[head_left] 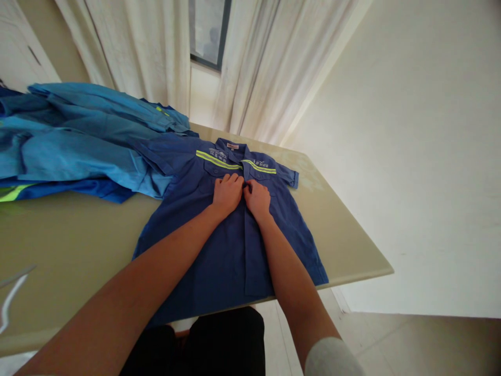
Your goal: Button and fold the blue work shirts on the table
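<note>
Blue shirt (230,261) is being supported flat by the table (78,235). Its chest placket (246,250) is being pinched by left hand (227,193) and right hand (257,198), fingers curled shut. Cloth is being judged light and limp; the stiffer placket grips best.

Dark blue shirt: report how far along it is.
Done: the dark blue shirt lies flat, front up, on the table, collar at the far side. In hand: the left hand and right hand meet on its front opening at chest height, fingers curled. Left: the lower front edge looks unfastened, and the pile of lighter blue garments lies heaped beside it.
</note>
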The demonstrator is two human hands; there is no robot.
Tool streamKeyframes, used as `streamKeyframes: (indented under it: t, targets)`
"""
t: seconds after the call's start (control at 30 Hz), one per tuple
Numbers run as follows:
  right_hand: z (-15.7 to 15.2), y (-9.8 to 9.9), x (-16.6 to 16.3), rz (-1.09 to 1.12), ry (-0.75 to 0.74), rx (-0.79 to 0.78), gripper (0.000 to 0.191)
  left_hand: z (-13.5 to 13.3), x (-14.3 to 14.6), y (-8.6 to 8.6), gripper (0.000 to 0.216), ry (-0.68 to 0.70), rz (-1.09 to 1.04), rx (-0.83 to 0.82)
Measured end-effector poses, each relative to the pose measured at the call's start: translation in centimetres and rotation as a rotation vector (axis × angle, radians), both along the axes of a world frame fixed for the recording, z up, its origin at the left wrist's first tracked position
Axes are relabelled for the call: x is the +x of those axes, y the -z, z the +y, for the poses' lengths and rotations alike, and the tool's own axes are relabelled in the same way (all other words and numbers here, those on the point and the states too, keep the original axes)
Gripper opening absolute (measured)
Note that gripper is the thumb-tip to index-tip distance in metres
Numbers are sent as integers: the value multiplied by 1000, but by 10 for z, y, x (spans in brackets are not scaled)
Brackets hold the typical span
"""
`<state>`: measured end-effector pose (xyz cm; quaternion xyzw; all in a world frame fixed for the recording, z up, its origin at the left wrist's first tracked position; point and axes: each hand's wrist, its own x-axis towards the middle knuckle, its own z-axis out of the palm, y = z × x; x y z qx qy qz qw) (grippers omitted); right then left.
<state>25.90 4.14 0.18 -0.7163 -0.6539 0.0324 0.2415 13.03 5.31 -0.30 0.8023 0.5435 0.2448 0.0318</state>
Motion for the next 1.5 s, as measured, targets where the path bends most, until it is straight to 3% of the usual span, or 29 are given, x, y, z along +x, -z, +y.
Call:
streamKeyframes:
  t: [0.27, 0.53, 0.83, 1.17, 1.5]
  targets:
    - [4, 4, 3, 81, -9, 56, 26, 5, -1, 2, 33, 97, 53, 3]
    - [6, 7, 4, 292, -142, 122, 35, 8, -1, 1, 29, 35, -45, -90]
    - [10, 15, 7, 282, -54, 93, 19, 14, 0, 6, 29, 54, -79, -54]
    - [9, 18, 8, 244, -95, 82, 13, 28, -9, 13, 25, 100, -395, -184]
    - [14, 20, 10, 277, -120, 72, 13, 41, -11, 23, 18, 98, -546, -250]
